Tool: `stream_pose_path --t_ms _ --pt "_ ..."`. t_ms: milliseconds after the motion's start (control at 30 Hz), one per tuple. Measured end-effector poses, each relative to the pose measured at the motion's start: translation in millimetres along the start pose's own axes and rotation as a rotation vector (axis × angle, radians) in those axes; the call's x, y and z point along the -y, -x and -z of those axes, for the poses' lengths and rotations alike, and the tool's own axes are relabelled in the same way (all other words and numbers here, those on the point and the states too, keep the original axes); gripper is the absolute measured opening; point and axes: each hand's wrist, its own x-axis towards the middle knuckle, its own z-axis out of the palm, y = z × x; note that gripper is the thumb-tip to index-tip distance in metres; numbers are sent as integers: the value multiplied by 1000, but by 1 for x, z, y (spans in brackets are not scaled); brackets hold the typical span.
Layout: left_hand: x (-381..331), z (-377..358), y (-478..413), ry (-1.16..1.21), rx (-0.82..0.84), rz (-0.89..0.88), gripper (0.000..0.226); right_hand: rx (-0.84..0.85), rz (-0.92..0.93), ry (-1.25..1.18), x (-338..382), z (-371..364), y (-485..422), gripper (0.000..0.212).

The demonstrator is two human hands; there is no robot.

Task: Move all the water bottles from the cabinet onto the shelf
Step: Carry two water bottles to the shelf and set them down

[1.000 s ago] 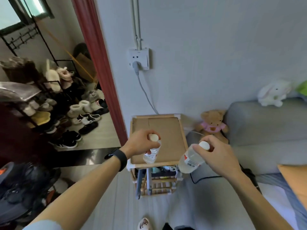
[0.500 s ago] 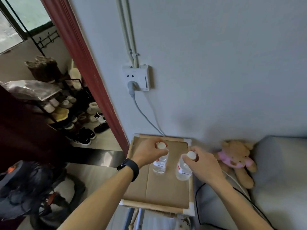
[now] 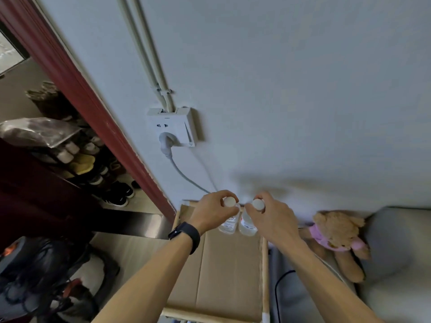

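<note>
Two clear water bottles with white caps stand upright side by side at the far end of the shelf top, a wooden frame lined with brown cardboard, close to the wall. My left hand grips the left bottle around its neck, just under the cap. My right hand holds the right bottle the same way. The bottles nearly touch each other. Their bases appear to rest on the cardboard. The cabinet is out of view.
A wall socket with a grey plug and cable hangs above the shelf. A teddy bear leans on a grey sofa to the right. A red door frame and a shoe rack are to the left; a dark bag lies low left.
Both hands carried the bottles from the shelf's near edge to its far end by the wall. The tilted right bottle now stands upright, and the two have come close together.
</note>
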Motion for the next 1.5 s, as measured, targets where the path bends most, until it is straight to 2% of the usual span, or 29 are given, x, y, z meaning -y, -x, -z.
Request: stream_pose_path --t_ms 133,267,667,733,833,900,1033,1167,1333,1500 --pt "5 -1 -4 -35 40 -29 29 70 34 43 -1 -2 -7 33" --pt "8 9 -10 -355 59 -121 49 180 82 55 4 8 -12 38" --pt "-5 11 -17 -564 -14 -114 58 286 86 221 -2 32 -18 58" --pt "-6 12 -19 -603 -20 -95 52 288 106 203 -3 31 -21 52" --pt "-10 13 -21 -612 -10 -108 44 271 168 196 -2 28 -24 34" --pt "-10 13 -21 -604 8 -143 39 264 180 230 -1 27 -24 29" --pt "-7 20 -27 -542 97 -159 32 204 125 320 1 29 -25 42" --pt "-9 27 -32 -537 153 -184 34 181 73 317 3 27 -26 51" --pt "-4 25 -31 -604 71 -147 46 262 116 289 4 28 -29 42" --pt "-5 15 -31 -423 100 -168 42 267 141 229 3 27 -30 33"
